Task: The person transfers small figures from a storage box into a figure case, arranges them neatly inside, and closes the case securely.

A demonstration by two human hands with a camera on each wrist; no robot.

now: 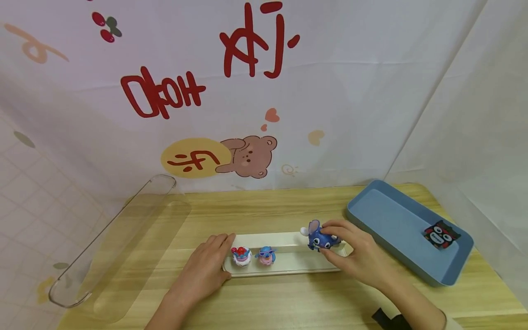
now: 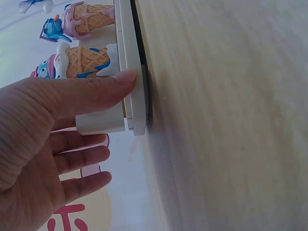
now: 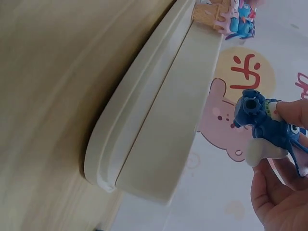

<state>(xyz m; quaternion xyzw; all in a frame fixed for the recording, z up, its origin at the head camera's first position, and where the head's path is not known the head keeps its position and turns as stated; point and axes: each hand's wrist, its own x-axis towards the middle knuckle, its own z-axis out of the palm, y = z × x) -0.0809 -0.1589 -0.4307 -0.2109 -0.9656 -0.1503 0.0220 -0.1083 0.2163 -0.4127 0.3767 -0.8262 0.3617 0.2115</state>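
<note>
Blue plastic cartoon figure with big ears and a white base sits pinched in my right hand, fingers curled round it, just over the right end of the long white plastic tray on the wooden bench. My left hand rests with straight fingers against the tray's left end, beside two small ice-cream-cone figures. Red letters on the backdrop read mirrored, like "HOHO".
</note>
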